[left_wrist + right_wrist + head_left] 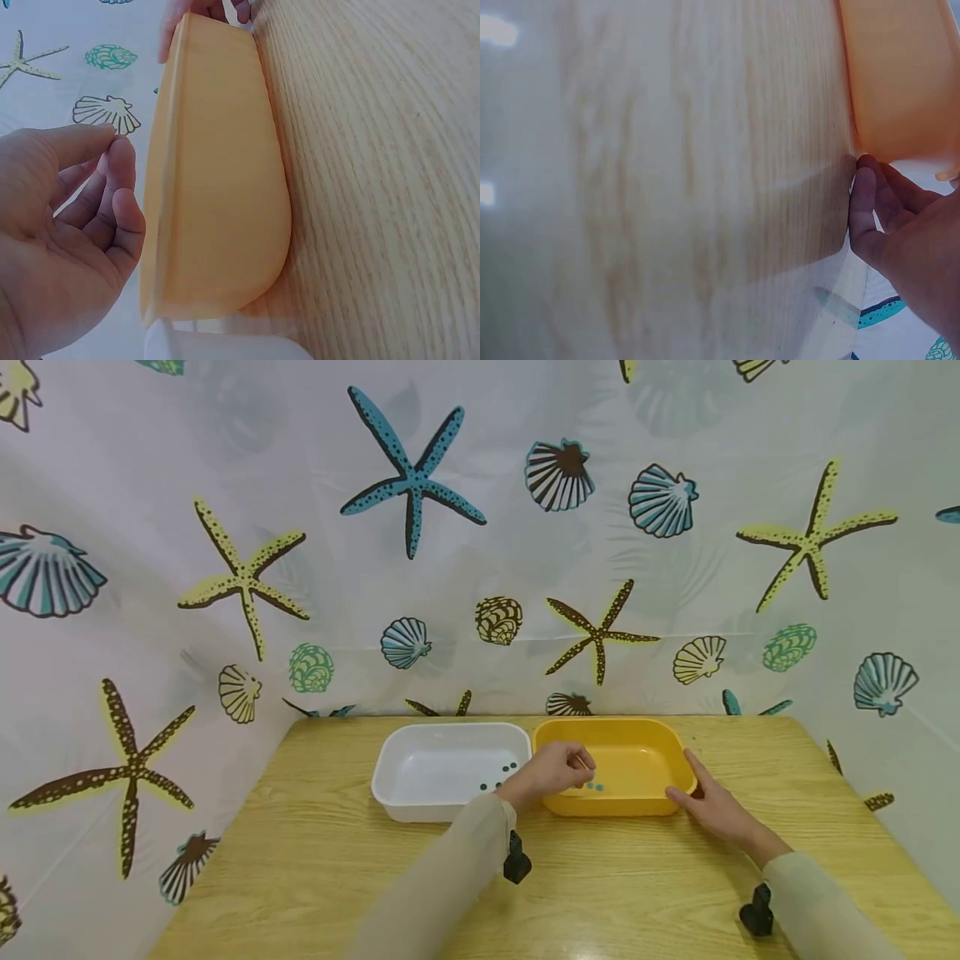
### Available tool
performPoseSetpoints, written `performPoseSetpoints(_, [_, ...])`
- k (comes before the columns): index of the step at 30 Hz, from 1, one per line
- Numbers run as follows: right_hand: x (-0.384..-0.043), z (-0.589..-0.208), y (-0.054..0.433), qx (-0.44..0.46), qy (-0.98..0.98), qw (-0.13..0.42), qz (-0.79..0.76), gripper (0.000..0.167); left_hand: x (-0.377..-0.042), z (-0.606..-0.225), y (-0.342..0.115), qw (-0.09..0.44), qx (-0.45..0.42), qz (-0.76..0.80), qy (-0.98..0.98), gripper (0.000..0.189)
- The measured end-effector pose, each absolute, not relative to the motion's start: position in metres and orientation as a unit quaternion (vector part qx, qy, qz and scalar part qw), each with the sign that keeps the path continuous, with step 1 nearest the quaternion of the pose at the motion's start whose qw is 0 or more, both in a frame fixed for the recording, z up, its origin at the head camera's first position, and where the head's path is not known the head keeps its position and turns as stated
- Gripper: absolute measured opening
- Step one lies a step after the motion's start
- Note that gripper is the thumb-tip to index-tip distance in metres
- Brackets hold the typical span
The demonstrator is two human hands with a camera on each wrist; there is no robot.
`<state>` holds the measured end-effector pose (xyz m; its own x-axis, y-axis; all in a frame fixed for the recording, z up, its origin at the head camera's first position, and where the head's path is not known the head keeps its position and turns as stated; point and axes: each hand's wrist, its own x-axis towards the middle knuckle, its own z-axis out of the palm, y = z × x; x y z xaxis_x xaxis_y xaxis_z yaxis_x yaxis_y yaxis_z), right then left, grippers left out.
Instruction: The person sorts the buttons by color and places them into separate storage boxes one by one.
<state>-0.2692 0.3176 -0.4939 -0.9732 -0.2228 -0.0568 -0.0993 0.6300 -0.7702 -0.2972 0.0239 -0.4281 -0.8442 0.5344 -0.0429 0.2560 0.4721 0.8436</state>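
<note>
My left hand (551,770) is above the near left part of the yellow-orange tray (611,807). Its thumb and index fingertip meet in a pinch, also plain in the left wrist view. A blurred bluish spot shows right at those fingertips in the head view, seemingly a small blue disc (586,775). Below it, a few small blue discs (599,787) lie on the tray floor. My right hand (712,806) grips the tray's right end, thumb at the near corner and fingers along the side. The right wrist view shows the fingers touching the tray corner.
To the left, a white tray (420,812) stands beside the yellow-orange one, with several small dark green discs (506,769) in its right part. Both are on a wooden table (315,860). A patterned curtain (450,585) hangs close behind and at the sides.
</note>
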Motion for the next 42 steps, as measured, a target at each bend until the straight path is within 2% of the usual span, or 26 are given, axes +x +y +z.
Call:
performPoseSetpoints(13, [-0.271, -0.494, 0.32, -0.084, 0.897, 0.075, -0.428, 0.088, -0.31, -0.445, 0.037, 0.137, 0.209, 0.475, 0.844, 0.008])
performPoseSetpoints(27, [-0.273, -0.494, 0.321, -0.085, 0.897, 0.076, -0.427, 0.087, -0.315, -0.447, 0.043, 0.124, 0.17, 0.485, 0.849, 0.014])
performPoseSetpoints(42, [-0.275, -0.495, 0.323, -0.094, 0.892, 0.074, -0.435, 0.088, -0.324, -0.45, 0.049, 0.104, 0.128, 0.465, 0.87, 0.007])
